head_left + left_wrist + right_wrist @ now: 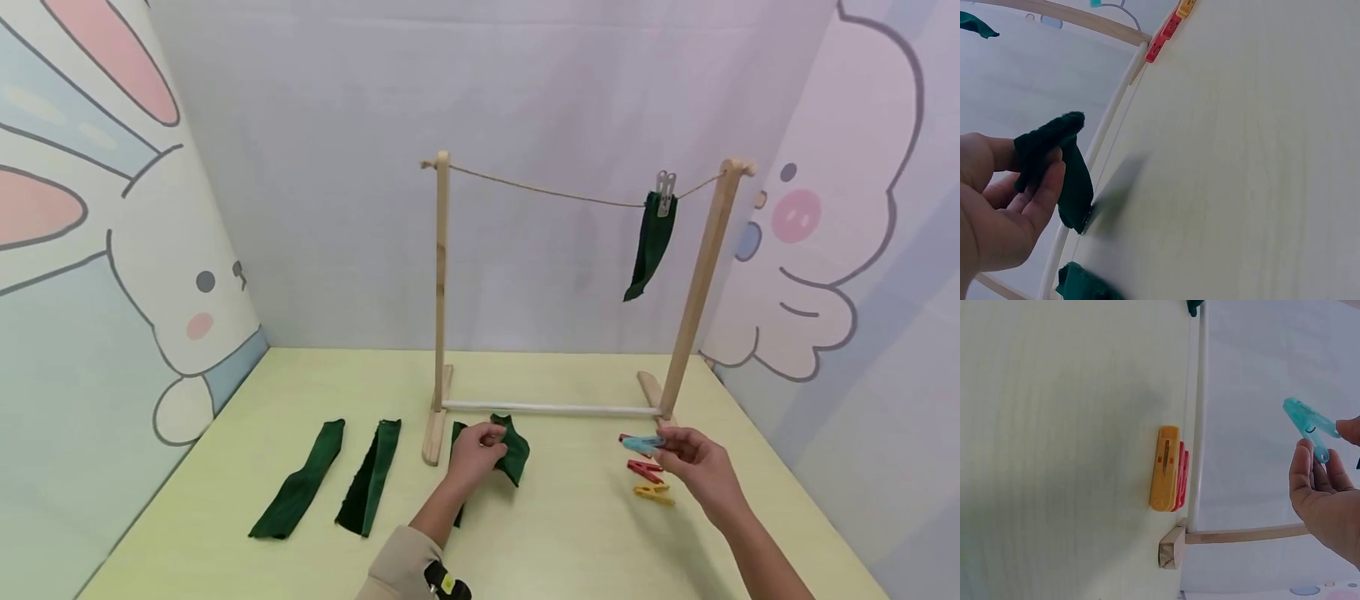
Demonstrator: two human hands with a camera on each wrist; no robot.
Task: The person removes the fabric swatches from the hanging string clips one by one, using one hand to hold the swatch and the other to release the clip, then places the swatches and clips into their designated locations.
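Note:
Between its thumb and fingers my left hand pinches a dark green cloth strip, lifted off the table with its lower end hanging. The left wrist view shows the strip folded over the fingers of the left hand. My right hand pinches a light blue clothespin by its handle ends; its nose points left. In the right wrist view the clothespin is held clear of the table. Another green strip lies partly hidden behind my left hand and forearm.
A wooden rack carries a sagging rope. A silver clip holds a green strip near its right post. Two more green strips lie left, including one farthest out. Red clothespins and a yellow clothespin lie right.

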